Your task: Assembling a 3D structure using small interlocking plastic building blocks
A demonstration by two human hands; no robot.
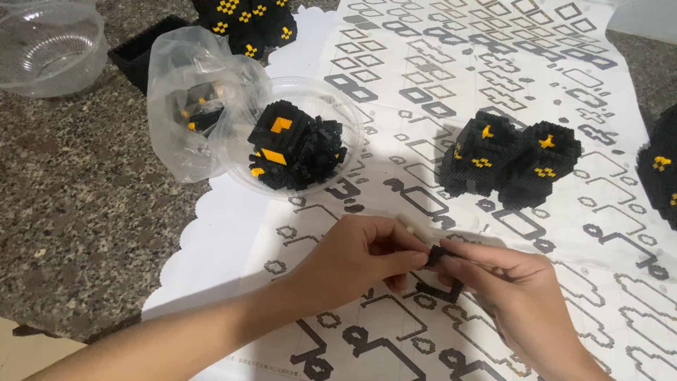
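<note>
My left hand [360, 257] and my right hand [508, 282] meet over a large white instruction sheet [451, 77] printed with black outlines. Both pinch a small black brick piece [438, 255] between their fingertips. A short row of black bricks [441, 290] lies on the sheet just under my hands. Beyond them, a clear plastic bowl [338, 106] holds a black and yellow brick-built block [293, 146]. To the right of the bowl, two joined black and yellow blocks [509, 159] stand on the sheet.
A clear plastic bag [187, 106] with loose bricks lies left of the bowl. An empty clear bowl [49, 46] sits top left on the speckled stone counter [77, 197]. More black and yellow blocks stand at the top [250, 21] and right edge [663, 169]. A black tray [144, 53] sits nearby.
</note>
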